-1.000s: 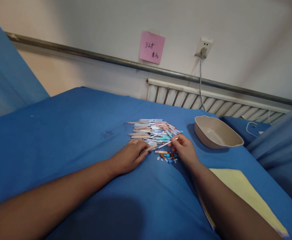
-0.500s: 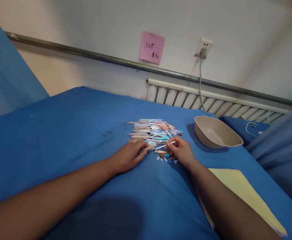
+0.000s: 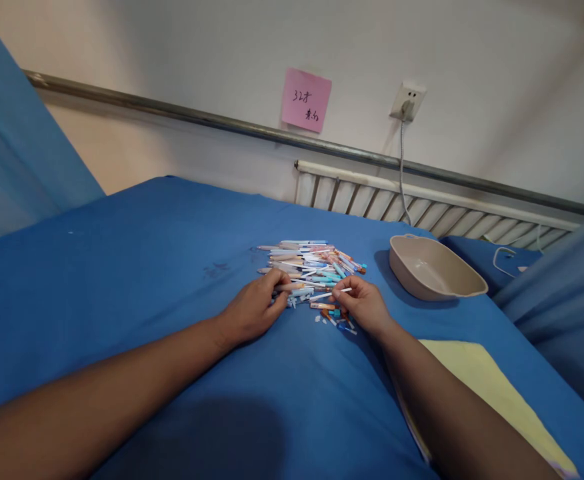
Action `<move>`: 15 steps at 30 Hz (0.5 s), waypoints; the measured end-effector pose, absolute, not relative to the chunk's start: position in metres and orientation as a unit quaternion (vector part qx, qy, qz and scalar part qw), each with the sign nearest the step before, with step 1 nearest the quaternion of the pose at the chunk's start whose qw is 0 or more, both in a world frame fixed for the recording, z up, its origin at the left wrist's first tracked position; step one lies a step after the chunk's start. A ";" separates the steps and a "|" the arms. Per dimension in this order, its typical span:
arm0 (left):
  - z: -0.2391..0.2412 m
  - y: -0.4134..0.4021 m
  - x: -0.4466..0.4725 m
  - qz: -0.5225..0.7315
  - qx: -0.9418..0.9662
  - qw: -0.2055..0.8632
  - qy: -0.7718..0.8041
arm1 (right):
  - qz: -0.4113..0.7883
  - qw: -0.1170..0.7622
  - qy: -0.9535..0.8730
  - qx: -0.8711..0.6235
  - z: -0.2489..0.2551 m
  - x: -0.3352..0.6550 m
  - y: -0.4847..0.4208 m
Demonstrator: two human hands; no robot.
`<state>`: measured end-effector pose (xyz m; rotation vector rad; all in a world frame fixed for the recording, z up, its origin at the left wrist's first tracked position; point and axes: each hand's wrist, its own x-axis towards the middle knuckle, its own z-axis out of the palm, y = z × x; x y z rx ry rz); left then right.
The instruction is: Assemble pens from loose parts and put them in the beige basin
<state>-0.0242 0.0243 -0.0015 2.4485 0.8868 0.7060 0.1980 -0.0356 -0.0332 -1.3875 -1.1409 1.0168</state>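
Observation:
My left hand (image 3: 258,304) is at the near left edge of a pile of pen parts (image 3: 317,263), its thumb and fingers closed about a pale orange pen barrel (image 3: 296,286). To the right, my right hand (image 3: 365,305) pinches a thin white stick (image 3: 321,296), perhaps a pen refill, pointing left. The pile holds many pale barrels and white sticks, with coloured ends toward the right. Just below the right fingers lie an orange pen piece (image 3: 323,306), small blue and brown parts (image 3: 343,325) and some white bits (image 3: 321,319).
All this lies on a blue cloth surface (image 3: 172,267). A beige basin (image 3: 435,267) stands at the right, and a yellow sheet (image 3: 472,387) lies partly under my right forearm. Behind are a radiator (image 3: 372,197), a metal rail (image 3: 197,119) and blue curtains (image 3: 17,133).
My left hand has moved slightly up to the pile's edge with the pen barrel, which earlier was held out nearer the white stick. My right hand stays nearly in place, still pinching the stick.

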 end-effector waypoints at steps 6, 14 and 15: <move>0.002 0.024 -0.023 0.233 0.886 0.215 0.340 | 0.391 0.491 -0.507 -0.591 -0.032 0.194 -0.038; 0.002 0.023 -0.023 0.198 0.893 0.183 0.360 | 0.358 0.441 -0.562 -0.601 -0.037 0.187 -0.040; 0.002 0.023 -0.024 0.196 0.894 0.174 0.364 | 0.368 0.441 -0.561 -0.597 -0.036 0.186 -0.041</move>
